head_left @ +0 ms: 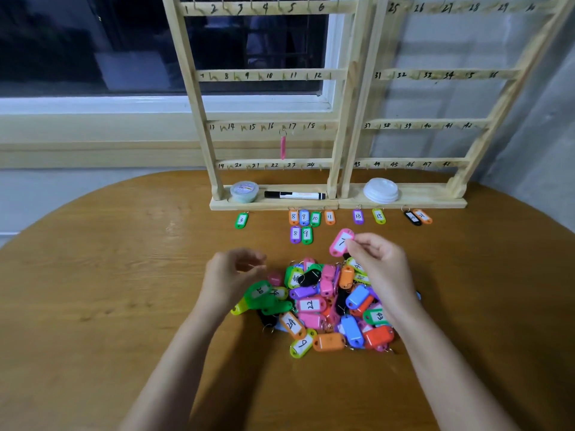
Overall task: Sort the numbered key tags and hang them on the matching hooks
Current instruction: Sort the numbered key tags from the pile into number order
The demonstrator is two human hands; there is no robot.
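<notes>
Key tags (323, 303) lie in a mixed-colour pile at frame centre on the brown wooden counter (109, 275). Right hand (378, 265) is over the pile's upper right, fingertips pinching a pink tag (339, 244) raised just above the pile; its label looks like 7, not sure. Left hand (231, 275) is at the pile's left edge, blurred, fingers loosely curled, nothing seen between them.

A sorted row lies above the pile, along the rack base:
- green 3 (241, 219), off to the left
- orange 8 (293, 217), blue 9 (304, 217), green 10 (315, 218), packed side by side
- orange 11 (329, 217)
- purple 13 (358, 216)
- yellow-green 15 (379, 216)
- black tag (412, 218) and orange tag (423, 216), touching, numbers unreadable

A second short row sits below it: purple 8 (295, 234) and green 9 (306, 234).

Two wooden racks stand side by side at the counter's far edge. Left rack (193, 88) is marked 1 to 24, right rack (504, 98) from 25 up. One hanging pink tag (282, 147) is on the left rack's third rail, on a hook between marks 16 and 17.

On the left rack's base are a round tub (244, 191) and a black marker (294, 195) lying flat. On the right rack's base is a stack of white lids (380, 189).

Dark window (93, 42) is at upper left.
</notes>
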